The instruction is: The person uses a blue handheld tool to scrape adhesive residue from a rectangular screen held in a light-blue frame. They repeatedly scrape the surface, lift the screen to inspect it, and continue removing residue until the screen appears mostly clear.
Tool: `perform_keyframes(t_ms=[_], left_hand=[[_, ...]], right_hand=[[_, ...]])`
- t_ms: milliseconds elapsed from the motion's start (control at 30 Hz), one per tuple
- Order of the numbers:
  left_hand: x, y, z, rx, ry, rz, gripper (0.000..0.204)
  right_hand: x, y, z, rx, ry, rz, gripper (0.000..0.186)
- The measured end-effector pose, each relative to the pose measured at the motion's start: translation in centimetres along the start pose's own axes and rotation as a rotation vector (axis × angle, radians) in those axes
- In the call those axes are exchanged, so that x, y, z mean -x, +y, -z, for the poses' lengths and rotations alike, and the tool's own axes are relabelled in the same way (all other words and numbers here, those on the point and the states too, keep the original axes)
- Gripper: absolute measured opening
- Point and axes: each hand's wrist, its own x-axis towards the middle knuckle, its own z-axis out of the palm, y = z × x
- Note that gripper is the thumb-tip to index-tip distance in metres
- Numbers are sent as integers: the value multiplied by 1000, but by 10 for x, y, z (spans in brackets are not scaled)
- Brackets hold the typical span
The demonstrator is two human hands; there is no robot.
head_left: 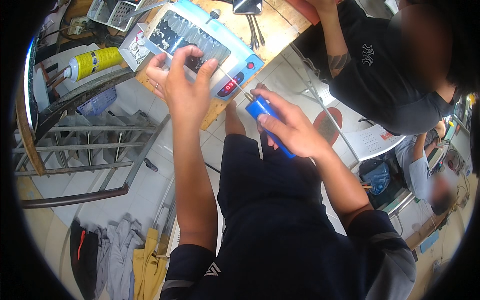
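My right hand [292, 125] grips a blue-handled tool [270, 127] with a brass-coloured collar and a thin metal shaft. Its shaft slants up and left over the near edge of a blue and white heated-plate machine [240, 50]. Above the machine's dark, crumb-strewn plate [172, 32], my left hand [185, 80] is curled with thumb and index finger apart. Nothing shows clearly between those fingers, and they partly cover the plate. On the machine's near side are a red digital display [230, 86] and a red button [250, 65].
A phone [247, 6] and dark cables [255, 32] lie on the wooden bench [280, 25]. At left are a yellow spray can [95, 62], a white basket [112, 15] and a metal rack [95, 145]. A person in black [380, 65] sits close at right, near a white chair [372, 140].
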Motion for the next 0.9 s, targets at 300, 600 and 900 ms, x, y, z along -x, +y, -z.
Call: perform_keyframes(t_ms=[300, 600, 900], left_hand=[[-5, -1, 11, 34, -49, 49, 24], [1, 4, -5, -17, 21, 44, 29], [-1, 2, -1, -28, 10, 77, 30]], right_hand=[[2, 2, 1, 24, 13, 16, 52], [5, 3, 4, 22, 20, 17, 52], [6, 7, 2, 9, -10, 1, 52]])
